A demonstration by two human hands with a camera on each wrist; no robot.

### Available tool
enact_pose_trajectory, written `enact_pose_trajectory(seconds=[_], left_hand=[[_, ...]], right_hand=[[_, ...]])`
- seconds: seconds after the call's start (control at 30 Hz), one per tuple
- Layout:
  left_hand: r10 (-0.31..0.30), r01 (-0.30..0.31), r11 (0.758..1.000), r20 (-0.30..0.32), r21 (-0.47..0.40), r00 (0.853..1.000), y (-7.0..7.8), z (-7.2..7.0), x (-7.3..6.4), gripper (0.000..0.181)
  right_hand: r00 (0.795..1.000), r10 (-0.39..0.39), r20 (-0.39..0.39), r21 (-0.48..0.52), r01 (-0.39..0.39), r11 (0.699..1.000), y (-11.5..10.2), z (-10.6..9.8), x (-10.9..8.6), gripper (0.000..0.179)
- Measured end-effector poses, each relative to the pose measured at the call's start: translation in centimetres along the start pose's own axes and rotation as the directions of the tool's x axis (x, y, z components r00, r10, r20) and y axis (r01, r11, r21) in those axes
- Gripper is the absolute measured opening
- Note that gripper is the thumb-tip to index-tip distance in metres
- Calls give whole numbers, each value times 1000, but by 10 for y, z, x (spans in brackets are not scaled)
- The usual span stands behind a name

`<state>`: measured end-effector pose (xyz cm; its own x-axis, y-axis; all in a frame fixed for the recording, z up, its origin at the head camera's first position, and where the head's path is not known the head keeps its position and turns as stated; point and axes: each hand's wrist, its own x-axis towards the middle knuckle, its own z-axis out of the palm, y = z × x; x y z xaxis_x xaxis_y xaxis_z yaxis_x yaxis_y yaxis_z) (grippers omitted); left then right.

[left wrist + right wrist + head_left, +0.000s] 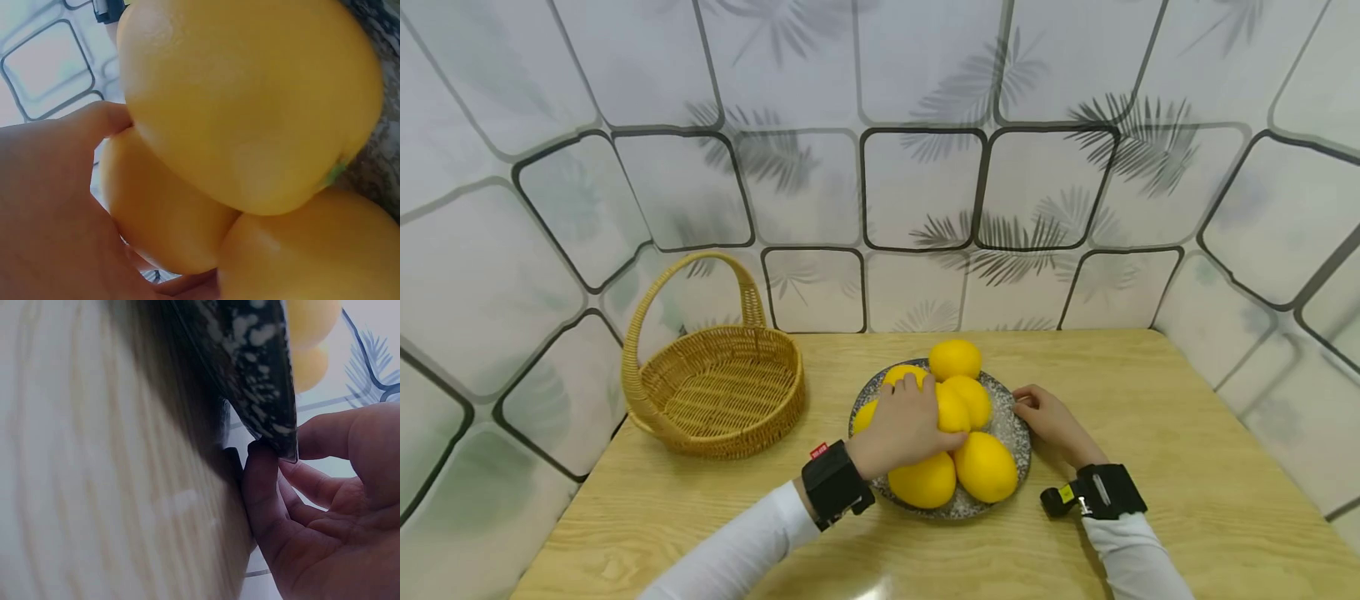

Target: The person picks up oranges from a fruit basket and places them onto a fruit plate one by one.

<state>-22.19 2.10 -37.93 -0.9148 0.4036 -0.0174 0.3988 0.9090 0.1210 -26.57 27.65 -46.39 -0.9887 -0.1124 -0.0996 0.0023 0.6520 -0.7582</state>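
Observation:
Several yellow lemons point(988, 467) are heaped on a round, dark speckled plate point(1019, 437). From above, my left hand point(902, 425) grips one lemon point(169, 206) in the pile, its thumb on one side and its fingers on the other. Other lemons press close around it, and a large lemon point(250, 100) with a green stem spot fills much of the left wrist view. On the plate's right side, my right hand point(1060, 425) pinches the rim between thumb and fingers; the right wrist view shows the fingertips point(262, 465) at the edge.
A wicker basket point(793, 400) with a tall arched handle stands left of the plate, with nothing inside. The wooden table point(1150, 400) backs onto a wall point(925, 183) with a tile and leaf pattern. Each wrist wears a black strapped device point(835, 485).

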Motion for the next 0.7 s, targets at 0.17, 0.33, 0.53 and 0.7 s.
enact_pose_trajectory(seconds=[0.17, 0.33, 0.53, 0.7], left_hand=[[-15, 15, 1000, 41, 9, 999, -3, 4, 3, 93], [-19, 17, 1000, 82, 25, 996, -8, 7, 5, 89], [-16, 12, 999, 90, 40, 996, -10, 5, 5, 83], [-14, 13, 999, 22, 39, 1000, -13, 4, 5, 75]], right_hand=[[1000, 4, 3, 3, -4, 1000, 0, 3, 2, 42], [1000, -20, -1, -1, 20, 1000, -6, 4, 3, 41], [999, -35, -5, -6, 35, 999, -8, 2, 5, 39], [1000, -28, -14, -7, 28, 1000, -9, -1, 6, 40]])
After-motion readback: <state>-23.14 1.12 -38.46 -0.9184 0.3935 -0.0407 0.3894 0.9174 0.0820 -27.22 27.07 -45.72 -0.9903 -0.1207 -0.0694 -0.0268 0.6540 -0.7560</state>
